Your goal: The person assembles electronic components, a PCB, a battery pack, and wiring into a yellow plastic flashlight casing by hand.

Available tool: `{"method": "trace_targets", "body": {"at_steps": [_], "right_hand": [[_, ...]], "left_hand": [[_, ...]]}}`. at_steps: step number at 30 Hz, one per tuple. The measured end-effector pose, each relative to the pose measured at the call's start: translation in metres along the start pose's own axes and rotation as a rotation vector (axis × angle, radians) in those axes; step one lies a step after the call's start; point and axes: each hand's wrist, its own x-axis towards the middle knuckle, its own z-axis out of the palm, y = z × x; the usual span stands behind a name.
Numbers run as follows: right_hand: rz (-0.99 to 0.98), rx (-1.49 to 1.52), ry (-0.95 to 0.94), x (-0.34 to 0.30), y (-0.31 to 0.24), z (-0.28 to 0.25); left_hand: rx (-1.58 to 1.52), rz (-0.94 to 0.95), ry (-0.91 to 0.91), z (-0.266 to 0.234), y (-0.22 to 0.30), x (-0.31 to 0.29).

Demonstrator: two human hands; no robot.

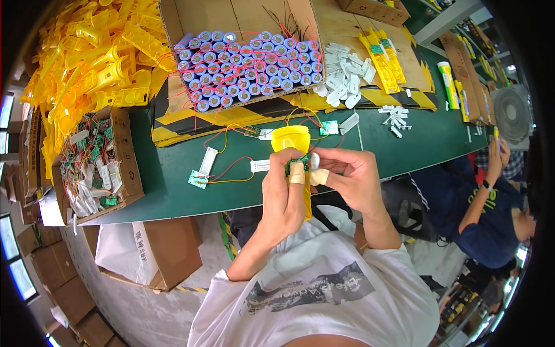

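My left hand point(281, 194) is closed round a yellow plastic flashlight housing point(291, 139), its wide end pointing away from me and its narrow part hanging below my fingers. A small green circuit board point(304, 160) shows at the housing, between my hands. The thumb and index finger of my right hand point(359, 180) pinch a small silvery-white rounded piece point(315, 161) beside that board. Beige covers wrap both thumb tips. Just beyond my hands, white plastic pieces point(208, 160) lie wired to small circuit boards point(198, 179) by red and yellow leads.
A cardboard box point(243, 17) of purple cylindrical cells stands ahead, with a heap of yellow housings point(87, 58) to its left. At left is a box point(132, 156) of wired boards. White parts point(347, 72) lie to the right. A co-worker point(485, 214) sits at far right.
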Motion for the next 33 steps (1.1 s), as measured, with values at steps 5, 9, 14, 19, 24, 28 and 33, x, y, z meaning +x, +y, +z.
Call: {"method": "trace_targets", "body": {"at_steps": [5,9,14,19,24,28,33], "right_hand": [[0.062,0.031,0.011,0.0,-0.003,0.005],[-0.039,0.014,0.033,-0.002,0.013,0.005],[-0.216,-0.004,0.042,-0.007,0.024,0.007],[-0.386,-0.39,0.118,-0.011,0.016,0.013],[-0.326,-0.315,0.117,-0.015,0.016,0.014],[-0.216,-0.024,0.154,-0.014,0.025,0.017],[-0.18,0.083,0.142,-0.015,0.027,0.016]], "left_hand": [[0.219,0.099,-0.017,-0.002,0.003,0.0],[0.19,0.101,-0.05,-0.003,-0.003,0.0],[0.152,0.067,-0.033,-0.002,-0.003,-0.001],[0.257,0.116,-0.05,-0.001,0.002,0.002],[0.27,0.15,0.006,0.003,0.003,0.005],[0.183,0.056,-0.028,0.003,-0.009,0.004],[0.184,0.166,-0.037,0.004,-0.016,0.004]]}}
